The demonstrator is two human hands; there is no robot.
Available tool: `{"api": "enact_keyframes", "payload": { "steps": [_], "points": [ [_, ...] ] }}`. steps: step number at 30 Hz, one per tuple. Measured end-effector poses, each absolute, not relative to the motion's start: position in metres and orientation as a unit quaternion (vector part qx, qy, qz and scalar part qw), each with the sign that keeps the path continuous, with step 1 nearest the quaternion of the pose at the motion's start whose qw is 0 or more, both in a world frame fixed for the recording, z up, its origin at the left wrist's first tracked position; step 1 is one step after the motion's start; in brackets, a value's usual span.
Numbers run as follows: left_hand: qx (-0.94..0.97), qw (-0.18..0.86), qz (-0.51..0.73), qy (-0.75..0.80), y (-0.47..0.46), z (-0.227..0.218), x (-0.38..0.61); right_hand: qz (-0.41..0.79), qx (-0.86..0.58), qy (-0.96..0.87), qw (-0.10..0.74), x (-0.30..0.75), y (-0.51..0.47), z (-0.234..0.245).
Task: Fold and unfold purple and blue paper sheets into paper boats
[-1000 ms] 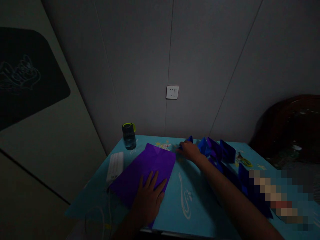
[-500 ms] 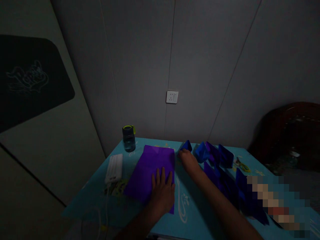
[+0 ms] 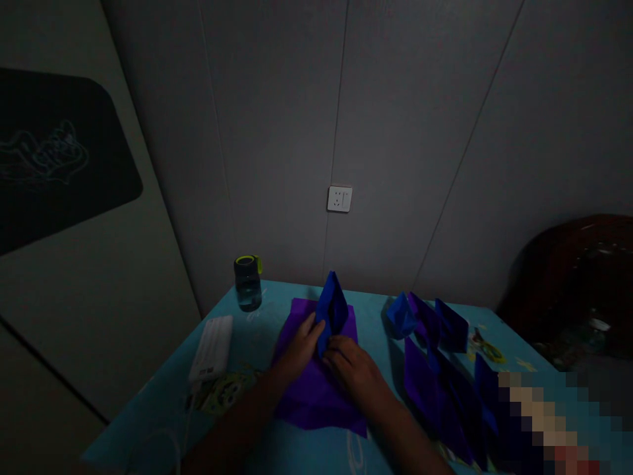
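A folded blue paper boat (image 3: 330, 307) stands tilted upward between my two hands, over the middle of the table. My left hand (image 3: 305, 343) grips its left side with thumb and fingers. At its lower right end, my right hand (image 3: 353, 366) pinches the paper, the fingertips partly hidden. Beneath both hands lies a purple paper sheet (image 3: 316, 402), its front edge slightly wavy. To the right sit several folded blue and purple paper boats, among them a small blue one (image 3: 401, 318) and a large purple one (image 3: 422, 382).
A dark water bottle (image 3: 248, 285) and a white power bank (image 3: 211, 349) with a cable are on the left of the blue tablecloth (image 3: 277, 455). Scissors (image 3: 489, 349) with yellow-green handles lie far right. A wall socket (image 3: 339, 198) is behind.
My right hand has brought the blue boat from the back right to above the purple sheet. My left hand, flat on the sheet before, now grips the boat too.
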State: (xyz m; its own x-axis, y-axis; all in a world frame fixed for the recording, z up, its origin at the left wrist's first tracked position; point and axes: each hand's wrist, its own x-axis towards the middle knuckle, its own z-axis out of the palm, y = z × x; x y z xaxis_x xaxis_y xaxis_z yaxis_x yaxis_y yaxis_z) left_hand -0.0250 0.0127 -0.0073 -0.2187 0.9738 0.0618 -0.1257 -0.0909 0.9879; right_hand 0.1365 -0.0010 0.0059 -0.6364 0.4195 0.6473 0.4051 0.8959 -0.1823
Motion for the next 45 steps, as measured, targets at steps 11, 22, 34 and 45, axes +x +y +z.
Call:
{"api": "enact_keyframes", "payload": {
  "steps": [11,22,34,45],
  "points": [
    [0.576,0.313,0.567,0.498,0.005,-0.032,-0.018,0.102,-0.413,-0.762,0.487,0.132,0.003,-0.018],
    [0.628,0.275,0.518,0.511,-0.005,-0.025,-0.016,0.19,-0.468,-0.713,0.486,0.138,0.015,-0.027],
    [0.495,0.414,0.602,0.47,-0.005,-0.02,-0.022,0.447,-0.448,-0.532,0.562,0.145,0.014,-0.019],
    [0.524,0.434,0.571,0.458,-0.018,-0.008,-0.027,0.529,-0.43,-0.467,0.564,0.148,0.022,-0.017]
  ]
}}
